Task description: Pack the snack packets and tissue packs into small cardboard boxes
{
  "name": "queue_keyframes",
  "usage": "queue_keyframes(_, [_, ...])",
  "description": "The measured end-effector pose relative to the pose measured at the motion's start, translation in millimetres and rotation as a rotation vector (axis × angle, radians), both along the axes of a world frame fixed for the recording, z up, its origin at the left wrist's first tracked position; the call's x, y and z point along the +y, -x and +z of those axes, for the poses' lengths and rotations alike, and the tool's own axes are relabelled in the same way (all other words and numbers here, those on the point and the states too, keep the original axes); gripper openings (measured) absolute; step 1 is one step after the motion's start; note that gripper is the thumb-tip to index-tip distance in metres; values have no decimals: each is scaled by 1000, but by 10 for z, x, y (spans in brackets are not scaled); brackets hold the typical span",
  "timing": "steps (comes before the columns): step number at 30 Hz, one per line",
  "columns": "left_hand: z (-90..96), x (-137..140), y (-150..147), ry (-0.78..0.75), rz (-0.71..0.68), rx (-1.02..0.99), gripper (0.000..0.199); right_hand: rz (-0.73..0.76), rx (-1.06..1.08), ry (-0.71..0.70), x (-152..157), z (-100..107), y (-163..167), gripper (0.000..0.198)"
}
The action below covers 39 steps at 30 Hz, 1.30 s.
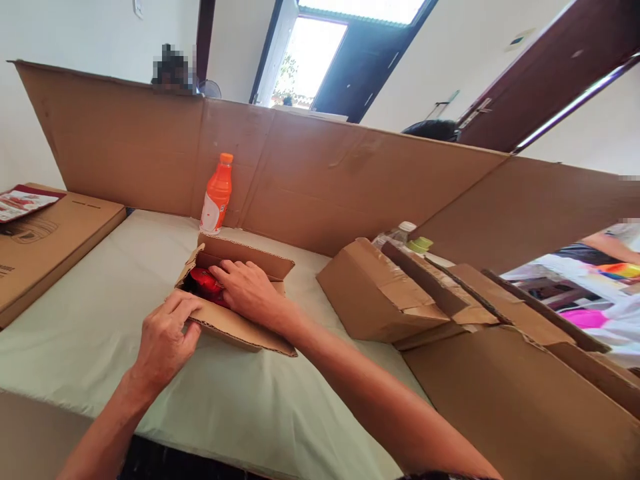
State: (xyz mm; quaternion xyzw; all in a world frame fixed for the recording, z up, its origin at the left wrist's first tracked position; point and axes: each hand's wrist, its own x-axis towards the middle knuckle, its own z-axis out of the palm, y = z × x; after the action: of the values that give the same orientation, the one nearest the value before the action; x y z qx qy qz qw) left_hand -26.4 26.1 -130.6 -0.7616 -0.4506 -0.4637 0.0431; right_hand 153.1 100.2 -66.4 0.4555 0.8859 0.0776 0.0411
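A small open cardboard box point(235, 328) sits on the cloth-covered table with its flaps raised. My left hand point(167, 333) is closed on the box's near left corner, fingers over the flap's edge and thumb against the outside. Inside the box lies a shiny red packet point(205, 283), partly covered by my fingers and the flap. My right hand point(247, 290) reaches into the box from the right, its fingers curled over the packet. The thumb and the underside of the packet are hidden. Just behind the box stands an orange drink bottle point(217, 197), upright, with an orange cap.
A tall cardboard screen point(350, 180) runs along the table's back. Several open cardboard boxes point(370, 287) stand at the right, with a clear plastic bottle point(403, 232) behind them. A flat carton point(60, 233) with a printed packet point(25, 202) lies at left. Other people are beyond the screen.
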Motion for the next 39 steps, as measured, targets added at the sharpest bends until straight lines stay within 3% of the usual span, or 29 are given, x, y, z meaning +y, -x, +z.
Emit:
queue_keyframes(3, [-2,-4,-1,11,2,-6,32,125,100,49,33,-6,-5,41])
queue_keyframes(9, [20,13,17,9,-6,6,31,190,155,275,336,-25,173,35])
queue_keyframes(12, [19,6,36,10,-2,13,31,248,327,336,323,-4,37,38])
queue_keyframes(15, [12,8,48,15,-3,9,32,138,619,252,199,52,-308,36])
queue_keyframes(17, [9,18,49,17,-9,-6,31,23,664,187,100,96,-555,34])
queue_keyframes(19, [9,32,45,19,-15,-26,30,1,580,201,6,121,-734,38])
queue_keyframes(22, [7,47,37,25,-21,-46,30,87,375,259,-94,94,-808,47])
queue_keyframes(28, [4,13,42,31,-11,-30,29,46,5,242,-197,43,-536,49])
queue_keyframes(31, [16,-6,59,29,-8,-20,30,16,-126,190,-250,111,-443,37])
queue_keyframes(34, [24,-15,70,21,-7,-26,30,3,-170,121,-261,178,-454,26])
queue_keyframes(39, [10,-6,64,18,2,-40,29,92,-84,167,-194,175,-584,35])
